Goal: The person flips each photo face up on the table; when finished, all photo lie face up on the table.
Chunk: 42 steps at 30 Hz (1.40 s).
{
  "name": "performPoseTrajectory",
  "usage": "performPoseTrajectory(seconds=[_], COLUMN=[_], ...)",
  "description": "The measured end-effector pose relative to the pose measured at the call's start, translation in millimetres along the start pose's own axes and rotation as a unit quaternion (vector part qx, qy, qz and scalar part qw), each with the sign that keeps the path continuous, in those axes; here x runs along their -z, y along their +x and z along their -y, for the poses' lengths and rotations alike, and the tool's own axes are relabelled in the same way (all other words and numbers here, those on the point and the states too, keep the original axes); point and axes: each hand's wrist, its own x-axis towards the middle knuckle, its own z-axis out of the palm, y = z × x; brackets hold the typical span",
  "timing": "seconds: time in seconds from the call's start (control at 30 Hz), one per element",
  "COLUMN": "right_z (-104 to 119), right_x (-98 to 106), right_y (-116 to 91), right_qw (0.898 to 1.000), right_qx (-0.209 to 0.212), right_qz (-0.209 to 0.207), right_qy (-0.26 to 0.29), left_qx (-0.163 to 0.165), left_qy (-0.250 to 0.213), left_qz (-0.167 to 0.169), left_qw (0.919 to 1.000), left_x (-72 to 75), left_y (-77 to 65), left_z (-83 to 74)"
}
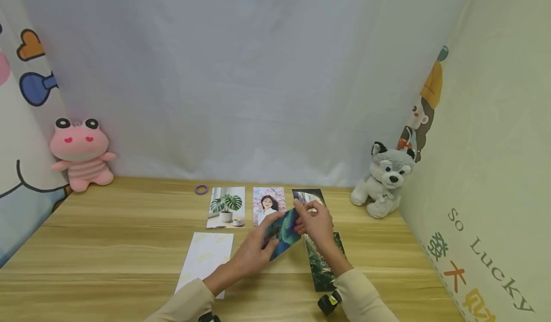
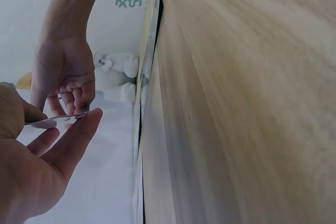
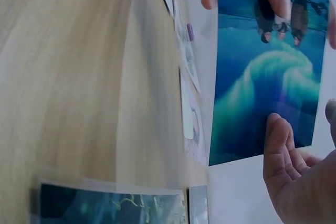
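Observation:
Both hands hold up an aurora photo print (image 1: 285, 232), raised above the table and tilted. My left hand (image 1: 253, 251) grips one end, its thumb on the picture side and fingers behind. At the other end, my right hand (image 1: 317, 225) pinches the edge with curled fingers. In the right wrist view the print (image 3: 262, 87) shows blue-green light and small dark figures, partly covered by the left thumb. Seen from the left wrist, the print (image 2: 58, 121) is nearly edge-on. Under the right forearm lies a dark green forest print (image 1: 322, 267), partly hidden.
Along the back lie a plant print (image 1: 225, 205), a portrait print (image 1: 268, 202) and a partly covered dark-edged print (image 1: 312, 195). A white sheet (image 1: 206, 255) lies front left. A purple ring (image 1: 201, 189), a pink plush frog (image 1: 83, 154) and a grey plush dog (image 1: 385, 181) stand farther back.

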Motion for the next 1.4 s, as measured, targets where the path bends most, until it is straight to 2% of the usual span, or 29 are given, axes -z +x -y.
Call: performPoseTrajectory(seconds=[0.13, 0.2, 0.27, 0.33, 0.43, 0.53, 0.67, 0.8, 0.93, 1.1, 1.2, 1.4], right_z=[4.4, 5.0, 3.5, 0.8, -1.9, -2.7, -1.4, -1.2, -5.2, -13.5, -16.5, -17.8], right_x=[6.6, 11.6, 16.5, 21.0, 26.1, 29.1, 30.1, 29.5, 27.4, 21.6, 17.7, 18.1], right_y=[-1.6, -2.6, -2.9, -2.7, -2.5, -1.8, -1.8, -1.7, -1.7, -4.1, -5.9, -7.0], right_qw=[0.997, 0.993, 0.990, 0.988, 0.984, 0.974, 0.961, 0.950, 0.944, 0.959, 0.967, 0.973], right_qx=[0.019, 0.034, 0.037, 0.029, -0.003, -0.035, -0.059, -0.079, -0.087, -0.052, -0.043, -0.051], right_qz=[0.006, 0.022, 0.055, 0.101, 0.170, 0.224, 0.266, 0.294, 0.306, 0.267, 0.237, 0.210], right_qy=[-0.073, -0.114, -0.127, -0.112, -0.053, 0.004, 0.044, 0.068, 0.088, 0.079, 0.076, 0.079], left_qx=[0.020, 0.031, 0.044, 0.059, 0.084, 0.111, 0.134, 0.137, 0.144, 0.157, 0.165, 0.185], left_qy=[-0.046, -0.061, -0.078, -0.098, -0.125, -0.153, -0.178, -0.182, -0.196, -0.220, -0.219, -0.218], left_qz=[-0.032, -0.055, -0.076, -0.092, -0.107, -0.116, -0.130, -0.140, -0.147, -0.152, -0.154, -0.147], left_qw=[0.9982, 0.9962, 0.9931, 0.9892, 0.9828, 0.9751, 0.9662, 0.9636, 0.9589, 0.9507, 0.9492, 0.9469], left_x=[4.1, 7.2, 10.6, 13.2, 15.7, 16.4, 15.2, 13.5, 11.6, 8.6, 8.5, 11.3], left_y=[0.8, 2.3, 3.8, 5.7, 6.6, 7.0, 8.2, 9.8, 10.1, 10.9, 11.3, 10.5], left_z=[3.6, 6.3, 8.8, 11.6, 14.9, 16.0, 15.2, 13.9, 12.6, 12.2, 11.9, 12.6])
